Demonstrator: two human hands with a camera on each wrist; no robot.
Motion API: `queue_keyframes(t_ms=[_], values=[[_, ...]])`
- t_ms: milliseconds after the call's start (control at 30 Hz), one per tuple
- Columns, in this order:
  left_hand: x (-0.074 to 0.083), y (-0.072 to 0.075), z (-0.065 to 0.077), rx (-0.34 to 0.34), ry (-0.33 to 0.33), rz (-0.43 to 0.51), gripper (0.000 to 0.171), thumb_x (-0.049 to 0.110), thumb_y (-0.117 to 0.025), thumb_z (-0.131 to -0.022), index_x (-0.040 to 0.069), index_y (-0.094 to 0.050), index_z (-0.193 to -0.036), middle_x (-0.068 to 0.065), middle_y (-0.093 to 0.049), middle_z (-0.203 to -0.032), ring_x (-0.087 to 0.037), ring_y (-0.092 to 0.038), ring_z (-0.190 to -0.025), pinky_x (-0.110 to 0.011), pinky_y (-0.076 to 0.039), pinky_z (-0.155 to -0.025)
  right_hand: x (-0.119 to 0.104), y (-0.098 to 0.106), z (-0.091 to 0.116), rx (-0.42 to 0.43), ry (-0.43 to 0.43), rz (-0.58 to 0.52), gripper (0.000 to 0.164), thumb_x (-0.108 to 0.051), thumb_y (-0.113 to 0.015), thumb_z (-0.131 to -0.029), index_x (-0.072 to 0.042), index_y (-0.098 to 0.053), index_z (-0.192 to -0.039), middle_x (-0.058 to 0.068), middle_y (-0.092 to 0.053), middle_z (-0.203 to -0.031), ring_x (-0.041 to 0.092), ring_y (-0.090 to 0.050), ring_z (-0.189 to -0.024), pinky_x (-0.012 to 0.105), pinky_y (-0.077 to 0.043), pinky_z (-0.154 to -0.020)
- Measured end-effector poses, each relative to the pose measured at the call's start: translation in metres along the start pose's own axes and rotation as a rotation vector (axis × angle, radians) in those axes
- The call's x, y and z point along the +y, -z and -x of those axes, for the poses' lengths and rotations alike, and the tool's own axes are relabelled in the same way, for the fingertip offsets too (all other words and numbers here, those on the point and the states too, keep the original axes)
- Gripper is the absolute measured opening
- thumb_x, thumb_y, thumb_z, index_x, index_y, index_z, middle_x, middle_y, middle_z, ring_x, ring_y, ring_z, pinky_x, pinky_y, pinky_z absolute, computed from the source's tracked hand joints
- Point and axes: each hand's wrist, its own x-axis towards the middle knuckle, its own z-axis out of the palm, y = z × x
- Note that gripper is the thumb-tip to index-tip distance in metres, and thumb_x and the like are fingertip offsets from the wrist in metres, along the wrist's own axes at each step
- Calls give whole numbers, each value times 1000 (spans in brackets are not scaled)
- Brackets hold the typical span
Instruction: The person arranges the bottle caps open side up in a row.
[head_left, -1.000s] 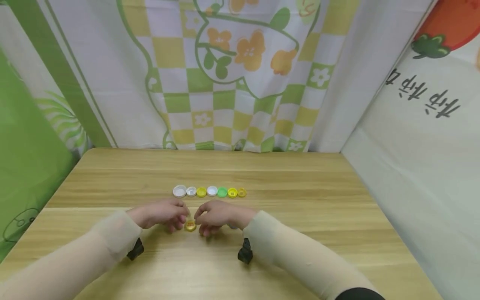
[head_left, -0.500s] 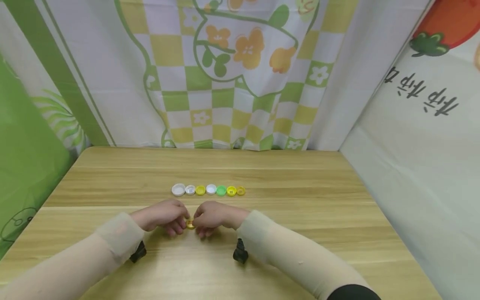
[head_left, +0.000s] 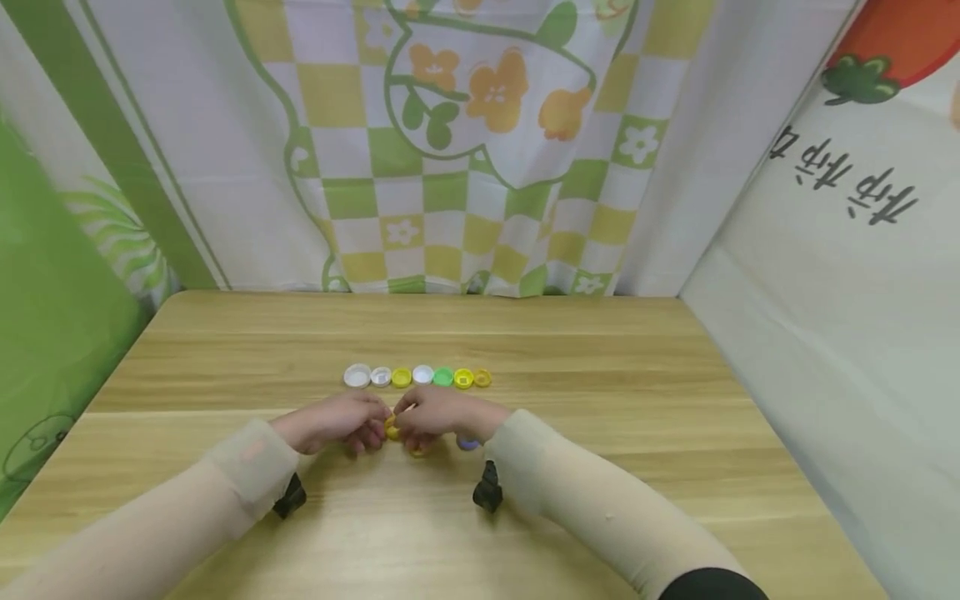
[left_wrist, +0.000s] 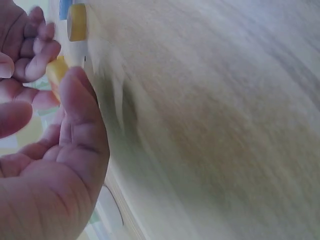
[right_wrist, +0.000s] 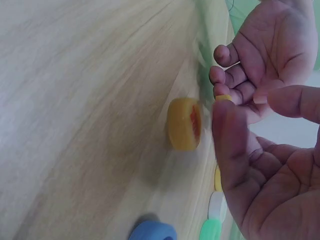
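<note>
A yellow bottle cap [head_left: 392, 427] is held up off the table between the fingertips of my left hand [head_left: 341, 419] and my right hand [head_left: 442, 414]. In the left wrist view this cap [left_wrist: 56, 75] sits between the fingers of both hands; in the right wrist view only a sliver of it shows. Under my right hand a second yellow cap [right_wrist: 185, 123], with red print, lies on the table. Close by, near the right wrist, is a blue cap [head_left: 468, 442]. My right hand partly covers the second yellow cap in the head view.
Beyond the hands, a row of caps lies on the wooden table [head_left: 600, 375]: a large white cap [head_left: 357, 376] at the left end, a green cap [head_left: 443, 377], several yellow and white ones. A patterned curtain [head_left: 465, 208] hangs behind the table.
Both hands have closed in on the yellow cap and raised it from the table, moving slightly right and away. The second yellow cap and the blue cap now show beside the right hand.
</note>
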Motion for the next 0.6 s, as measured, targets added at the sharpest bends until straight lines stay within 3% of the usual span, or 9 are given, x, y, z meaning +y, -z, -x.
queue_keyframes(t_ms=[167, 300, 467, 600], values=[[1, -6, -2, 69, -40, -63, 24, 11, -44, -107, -7, -58, -115, -13, -61, -93, -22, -61, -79, -34, -51, -63, 4, 2, 3, 7, 35, 59, 42, -15, -63, -98, 2, -58, -137, 7, -70, -96, 19, -68, -86, 34, -58, -78], [4, -10, -4, 94, -73, -86, 19, 11, -51, -104, -6, -58, -112, -12, -61, -90, -21, -59, -77, -33, -50, -63, 6, 2, 3, 31, 48, 51, 42, -11, -61, -98, 2, -57, -138, 5, -69, -94, 17, -65, -80, 31, -56, -74], [1, -14, -14, 133, -128, -84, 22, 0, -67, -87, -4, -58, -107, -8, -59, -87, -17, -53, -76, -27, -46, -63, 9, 2, 2, 136, 93, 156, 38, -3, -65, -95, 1, -61, -132, 2, -65, -81, 10, -56, -63, 22, -46, -57], [-1, -17, -21, 174, -147, -97, 24, 0, -71, -85, -5, -59, -106, -8, -58, -88, -18, -53, -78, -26, -46, -65, 12, 2, 1, 233, 129, 274, 34, -9, -74, -93, -1, -65, -125, -3, -61, -76, 7, -53, -62, 19, -43, -56]])
